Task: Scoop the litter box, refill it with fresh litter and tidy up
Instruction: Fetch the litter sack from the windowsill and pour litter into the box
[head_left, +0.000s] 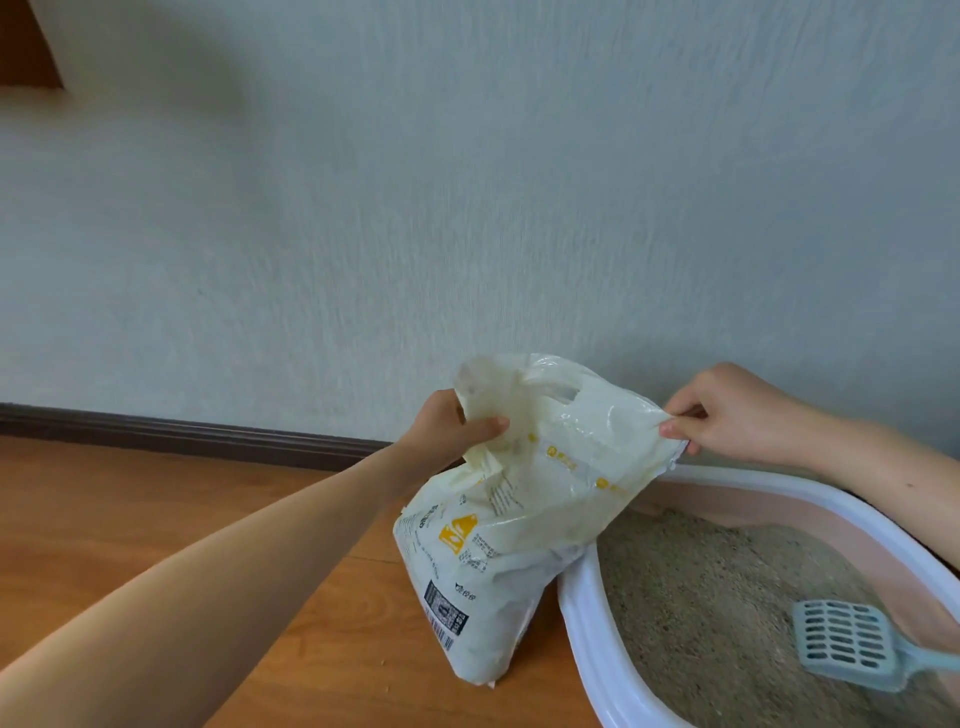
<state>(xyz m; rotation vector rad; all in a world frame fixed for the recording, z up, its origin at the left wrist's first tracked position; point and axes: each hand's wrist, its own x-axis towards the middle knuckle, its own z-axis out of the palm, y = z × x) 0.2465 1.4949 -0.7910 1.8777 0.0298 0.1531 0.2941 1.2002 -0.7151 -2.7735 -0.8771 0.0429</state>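
The litter bag (498, 519) stands on the floor (208, 519) against the litter box (587, 597) rim, its top leaning boxward, left hand (447, 431) gripping one upper corner, right hand (727, 410) fingers (675, 428) pinching the other nearer the box.

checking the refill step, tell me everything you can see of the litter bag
The litter bag is a cream-white glossy plastic sack with yellow logos, small print, a dark label and a barcode near its base, and a cut-out handle at the top. It stands on the wood floor, leaning against the litter box rim, creased and slack on top. The left hand grips its upper left edge; the right hand pinches the upper right corner, stretching the top.
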